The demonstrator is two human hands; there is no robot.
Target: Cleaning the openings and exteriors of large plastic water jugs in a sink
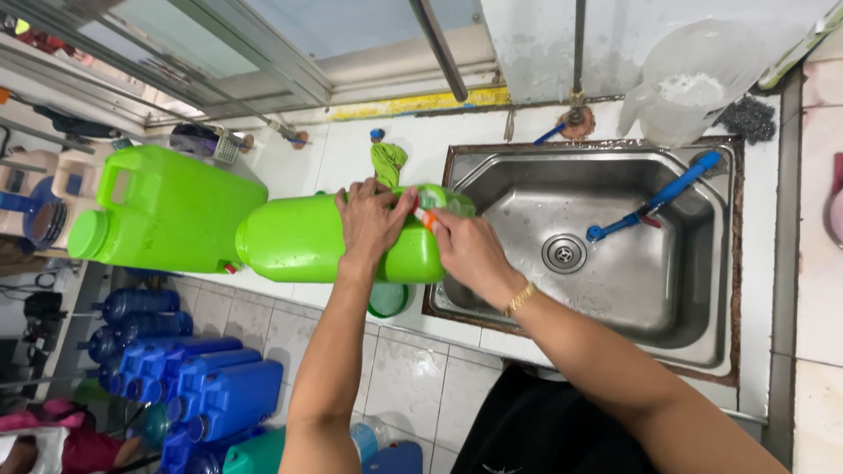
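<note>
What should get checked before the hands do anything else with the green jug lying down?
1. Left hand on the lying green jug: ok, spread flat on top.
2. Right hand at the jug's sink end: ok, gripping there.
3. Jug fully on the counter: not ok, its end overhangs the sink.
4. Cap on or off: cannot tell, hands hide it.
5. Sink drain uncovered: ok.

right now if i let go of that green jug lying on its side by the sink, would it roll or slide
The green jug lies sideways on the tiled counter, its body looking rounded, so it would probably roll a little. Its plastic looks smooth and glossy, perhaps slippery if wet. The left hand rests on top and the right hand is at its neck end, likely steadying it.
</note>
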